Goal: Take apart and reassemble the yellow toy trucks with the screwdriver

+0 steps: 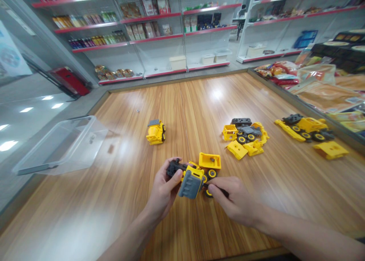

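Observation:
My left hand (167, 185) is closed around a partly assembled toy truck (192, 181) with a black chassis, a yellow cab and a grey front piece. My right hand (235, 198) pinches a black screwdriver (207, 185), its shaft pointing at the side of the cab. Most of the screwdriver's handle is hidden by the fingers. Just behind the held truck lies a yellow dump bed (210, 160) with a small dark bit inside. Black wheels with yellow hubs (212, 173) show between the bed and my right hand.
An assembled yellow toy truck (155, 132) stands farther left. Loose toy-truck parts (246, 135) are grouped at right, with another group (309, 128) beyond. A clear plastic bin (61, 147) sits at the left edge, and a small screw-like piece (138, 110) lies behind. Packaged food (319, 86) borders the table's right side.

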Demonstrator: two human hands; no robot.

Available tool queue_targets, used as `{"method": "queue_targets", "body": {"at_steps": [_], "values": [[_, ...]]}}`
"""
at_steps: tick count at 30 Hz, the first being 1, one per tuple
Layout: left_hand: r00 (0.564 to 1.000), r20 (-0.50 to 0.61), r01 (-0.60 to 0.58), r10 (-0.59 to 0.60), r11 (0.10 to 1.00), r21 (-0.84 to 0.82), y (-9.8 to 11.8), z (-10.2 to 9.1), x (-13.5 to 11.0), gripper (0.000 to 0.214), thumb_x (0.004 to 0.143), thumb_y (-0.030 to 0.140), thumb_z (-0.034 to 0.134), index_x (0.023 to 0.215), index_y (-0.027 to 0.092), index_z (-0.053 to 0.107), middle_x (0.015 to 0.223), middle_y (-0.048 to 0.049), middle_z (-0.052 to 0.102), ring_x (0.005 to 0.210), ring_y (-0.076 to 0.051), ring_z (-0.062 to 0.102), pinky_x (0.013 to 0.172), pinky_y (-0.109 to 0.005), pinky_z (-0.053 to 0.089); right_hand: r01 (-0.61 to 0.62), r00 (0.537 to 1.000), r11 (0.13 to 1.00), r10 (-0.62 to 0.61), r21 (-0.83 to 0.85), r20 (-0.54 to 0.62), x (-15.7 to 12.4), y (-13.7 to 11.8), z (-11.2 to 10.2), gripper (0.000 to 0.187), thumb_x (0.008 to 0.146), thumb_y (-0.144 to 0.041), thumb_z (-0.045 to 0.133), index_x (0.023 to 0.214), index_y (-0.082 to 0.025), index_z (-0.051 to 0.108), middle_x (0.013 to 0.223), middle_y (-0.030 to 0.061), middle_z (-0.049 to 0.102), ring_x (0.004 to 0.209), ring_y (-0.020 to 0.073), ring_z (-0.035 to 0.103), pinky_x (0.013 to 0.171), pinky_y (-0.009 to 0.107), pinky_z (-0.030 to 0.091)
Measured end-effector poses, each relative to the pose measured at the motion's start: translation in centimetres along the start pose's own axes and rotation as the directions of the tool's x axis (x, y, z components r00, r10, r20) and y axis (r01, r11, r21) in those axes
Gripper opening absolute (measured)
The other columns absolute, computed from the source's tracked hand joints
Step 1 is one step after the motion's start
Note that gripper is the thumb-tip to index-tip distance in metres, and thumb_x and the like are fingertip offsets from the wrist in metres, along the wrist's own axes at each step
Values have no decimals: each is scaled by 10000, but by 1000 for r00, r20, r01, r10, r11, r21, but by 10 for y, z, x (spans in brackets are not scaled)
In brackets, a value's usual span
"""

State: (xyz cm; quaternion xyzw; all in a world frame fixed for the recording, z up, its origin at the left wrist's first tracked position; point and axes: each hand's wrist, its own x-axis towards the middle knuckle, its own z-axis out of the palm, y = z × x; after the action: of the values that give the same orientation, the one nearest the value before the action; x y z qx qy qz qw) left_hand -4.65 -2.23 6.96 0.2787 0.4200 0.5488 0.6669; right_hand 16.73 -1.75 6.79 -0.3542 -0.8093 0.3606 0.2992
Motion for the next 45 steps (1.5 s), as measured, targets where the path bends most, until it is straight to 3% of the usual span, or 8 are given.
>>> {"method": "queue_targets", "body": {"at_steps": [3, 10, 18, 24, 32, 39, 45], "values": [[1000, 14, -25, 25, 1000, 9, 0, -1, 0, 323, 834, 250, 701, 1109, 214, 534, 1105, -82, 684, 1059, -224, 651, 930, -359, 494, -23, 1000, 1000, 23, 8, 16, 1, 0, -1, 332, 989, -215, 392, 670, -189, 478, 577, -31, 469, 505, 106, 441, 502, 246, 318], [999, 31, -32, 31, 999, 41, -4, 1, 1, 310, 855, 258, 677, 1119, 197, 527, 1101, -106, 688, 1019, -239, 669, 902, -384, 512, -25, 1000, 1000, 25, -12, -3, 3, -2, -3, 226, 961, -225, 436, 813, -160, 594, 728, 46, 611, 649, 152, 557, 604, 270, 391], [998, -6, -59, 60, 993, 99, -11, 1, -2, 384, 802, 280, 740, 1118, 206, 534, 1086, -78, 677, 1021, -209, 648, 910, -335, 508, -63, 995, 998, 65, -22, 70, 2, 2, -1, 346, 992, -213, 382, 672, -176, 508, 601, -9, 542, 531, 109, 505, 519, 238, 335], [995, -94, 29, -14, 986, 166, -14, 1, 2, 338, 824, 325, 713, 1089, 172, 570, 898, -33, 653, 733, -120, 635, 632, -213, 524, -50, 997, 994, 55, -100, 50, 0, 7, 2, 252, 958, -195, 425, 735, -164, 539, 708, 47, 587, 640, 158, 532, 603, 289, 345], [990, -140, 45, -15, 975, 218, -17, 1, 2, 364, 820, 353, 715, 1102, 184, 557, 913, -27, 646, 752, -119, 624, 629, -215, 529, -79, 996, 994, 82, -70, 37, 1, 6, 0, 273, 976, -189, 397, 730, -176, 516, 709, 31, 562, 650, 149, 530, 603, 273, 367], [988, -152, 41, -6, 973, 227, -16, 1, 3, 409, 810, 374, 718, 1128, 192, 535, 925, -36, 655, 716, -122, 626, 597, -222, 525, -88, 996, 994, 88, -59, 11, 3, 4, -1, 182, 955, -179, 450, 806, -170, 554, 775, 44, 570, 722, 168, 540, 655, 286, 391], [988, -153, 48, -12, 971, 234, -16, 0, 3, 419, 798, 374, 728, 1122, 194, 531, 931, -41, 660, 722, -132, 635, 583, -224, 523, -87, 996, 995, 88, -57, 15, 2, 7, -1, 247, 963, -165, 414, 739, -180, 515, 720, 26, 555, 659, 152, 525, 609, 276, 374]]}}
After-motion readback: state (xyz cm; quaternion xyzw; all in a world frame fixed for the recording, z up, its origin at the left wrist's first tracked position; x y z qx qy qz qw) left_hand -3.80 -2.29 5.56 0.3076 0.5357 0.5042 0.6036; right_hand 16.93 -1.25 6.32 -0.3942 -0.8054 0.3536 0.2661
